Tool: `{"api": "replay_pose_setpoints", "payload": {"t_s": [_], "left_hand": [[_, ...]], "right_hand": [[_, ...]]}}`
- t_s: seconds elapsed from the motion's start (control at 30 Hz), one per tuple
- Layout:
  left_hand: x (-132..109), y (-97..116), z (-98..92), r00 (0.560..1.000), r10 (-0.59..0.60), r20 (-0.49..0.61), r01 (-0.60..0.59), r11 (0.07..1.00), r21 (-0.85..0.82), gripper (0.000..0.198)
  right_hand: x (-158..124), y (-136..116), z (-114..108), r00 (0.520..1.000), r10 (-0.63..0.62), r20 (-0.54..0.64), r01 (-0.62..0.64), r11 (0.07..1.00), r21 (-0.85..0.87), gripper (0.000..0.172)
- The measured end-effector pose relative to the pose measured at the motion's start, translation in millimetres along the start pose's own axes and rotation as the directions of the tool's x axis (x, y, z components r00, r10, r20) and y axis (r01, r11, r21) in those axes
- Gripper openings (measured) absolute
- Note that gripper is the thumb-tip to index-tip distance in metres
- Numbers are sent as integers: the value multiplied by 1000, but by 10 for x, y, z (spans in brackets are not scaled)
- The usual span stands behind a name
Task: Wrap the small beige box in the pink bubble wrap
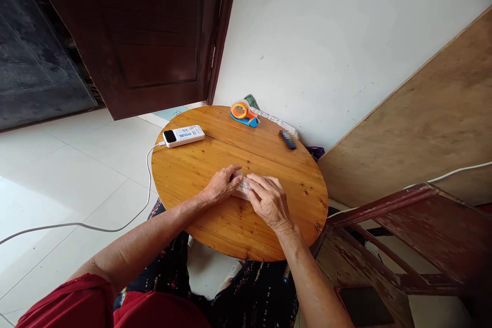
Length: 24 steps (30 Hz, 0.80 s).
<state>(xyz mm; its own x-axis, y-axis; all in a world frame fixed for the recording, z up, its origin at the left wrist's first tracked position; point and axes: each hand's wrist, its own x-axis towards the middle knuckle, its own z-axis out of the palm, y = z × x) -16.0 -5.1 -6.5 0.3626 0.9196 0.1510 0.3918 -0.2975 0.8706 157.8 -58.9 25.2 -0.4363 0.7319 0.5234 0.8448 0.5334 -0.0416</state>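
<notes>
A small whitish packet with print on it (pixel 243 190) lies near the middle of the round wooden table (pixel 215 225), partly covered by both hands. My left hand (pixel 223 183) is closed on the packet's left end, with the thumb pressed against it. From the right, my right hand (pixel 268 198) holds the other end between thumb and bent fingers. The fingers of both hands almost meet over the packet, so its full shape is hidden.
A white power bank (pixel 184 136) with a cable sits at the table's left. An orange and blue tape dispenser (pixel 244 113) stands at the back edge. A dark blurred object (pixel 288 140) lies at the back right. A reddish wooden chair (pixel 415 236) is beside the table.
</notes>
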Motion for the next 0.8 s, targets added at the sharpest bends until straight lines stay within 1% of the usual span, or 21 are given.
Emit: {"api": "replay_pose_setpoints", "payload": {"t_s": [0.07, 0.17, 0.23, 0.3, 0.4, 0.5, 0.6, 0.7, 0.8], "left_hand": [[-1, -3, -18, 1000, -6, 13, 7, 999, -52, 44], [-5, -12, -45, 999, -15, 48, 24, 979, -203, 46], [-9, -23, -49, 999, -16, 52, 30, 961, -276, 48], [-13, -43, -37, 999, -15, 46, 28, 956, -291, 50], [-8, -94, 2, 999, -1, 47, 14, 955, -295, 59], [19, -154, 49, 998, 25, 55, -5, 938, -346, 63], [56, -201, 85, 998, 20, 56, 4, 917, -398, 66], [75, -229, 96, 999, 18, 47, 3, 911, -412, 69], [70, -245, 96, 999, 33, 33, -17, 915, -404, 69]], "right_hand": [[-12, -12, -9, 1000, -6, 8, 6, 1000, -5, 25], [-21, -16, -18, 1000, -16, 19, 16, 1000, -14, 24], [-27, -17, -35, 999, -19, 37, 19, 1000, -16, 24], [-42, -26, -56, 998, -24, 61, 25, 1000, -11, 24], [-83, -65, -62, 996, -18, 84, 19, 1000, -4, 26], [-112, -112, -21, 997, 29, 70, -28, 1000, -15, 27], [-101, -132, 35, 996, 73, 58, -71, 997, -24, 25], [-87, -118, 56, 994, 85, 62, -86, 996, 17, 25], [-118, -94, 30, 992, 129, -15, -126, 985, 116, 25]]}}
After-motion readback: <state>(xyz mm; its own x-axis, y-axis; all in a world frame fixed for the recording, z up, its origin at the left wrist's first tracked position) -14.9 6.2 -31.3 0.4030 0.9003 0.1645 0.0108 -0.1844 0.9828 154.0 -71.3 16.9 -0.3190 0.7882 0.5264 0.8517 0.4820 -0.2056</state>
